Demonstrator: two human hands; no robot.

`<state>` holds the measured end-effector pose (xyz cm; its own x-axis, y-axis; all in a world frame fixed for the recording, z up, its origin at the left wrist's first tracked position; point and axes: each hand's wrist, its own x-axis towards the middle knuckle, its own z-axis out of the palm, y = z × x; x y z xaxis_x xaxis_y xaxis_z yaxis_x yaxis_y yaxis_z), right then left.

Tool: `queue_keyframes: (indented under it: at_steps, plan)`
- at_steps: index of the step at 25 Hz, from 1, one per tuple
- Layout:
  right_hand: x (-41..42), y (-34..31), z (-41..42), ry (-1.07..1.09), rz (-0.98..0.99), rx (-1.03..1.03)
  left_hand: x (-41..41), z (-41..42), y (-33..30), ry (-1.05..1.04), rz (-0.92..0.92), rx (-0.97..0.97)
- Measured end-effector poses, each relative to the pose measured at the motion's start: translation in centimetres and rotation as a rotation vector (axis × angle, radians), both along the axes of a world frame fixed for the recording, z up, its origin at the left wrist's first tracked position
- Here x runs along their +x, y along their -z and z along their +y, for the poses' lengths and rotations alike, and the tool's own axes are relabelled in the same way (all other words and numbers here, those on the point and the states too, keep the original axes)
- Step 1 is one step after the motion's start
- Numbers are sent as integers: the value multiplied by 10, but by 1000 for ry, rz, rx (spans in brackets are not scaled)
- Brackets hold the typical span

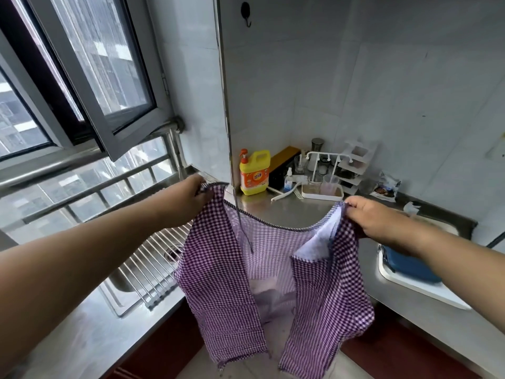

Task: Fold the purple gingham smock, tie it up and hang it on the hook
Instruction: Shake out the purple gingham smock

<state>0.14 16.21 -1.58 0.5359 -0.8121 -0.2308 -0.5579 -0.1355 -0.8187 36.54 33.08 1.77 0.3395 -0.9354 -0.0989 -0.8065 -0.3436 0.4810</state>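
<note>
Steel L-shaped counter (287,212): yellow detergent jug (254,172) in the corner around 12 o'clock, white drying rack (322,170) just right of it, white tray (418,285) at 3 o'clock.

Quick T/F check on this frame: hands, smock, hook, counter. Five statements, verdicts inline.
1. Both hands hold the smock up: left hand, right hand. True.
2. The smock already hangs on the hook. False: the hook is bare, high on the wall.
3. A yellow detergent bottle stands on the counter. True.
4. The smock is tied in a bundle. False: it hangs open, unfolded.
5. A wire rack lies over the sink. True.
</note>
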Motion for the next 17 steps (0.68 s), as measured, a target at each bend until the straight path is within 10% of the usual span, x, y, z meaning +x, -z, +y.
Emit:
queue_keyframes:
  at_steps: [7,17]
  plan:
    - [16,-18,26,-436,654,-403,-14,-4,2,26,145,80]
    - [62,-38,68,-237,40,-322,-107,-12,-12,434,223,70]
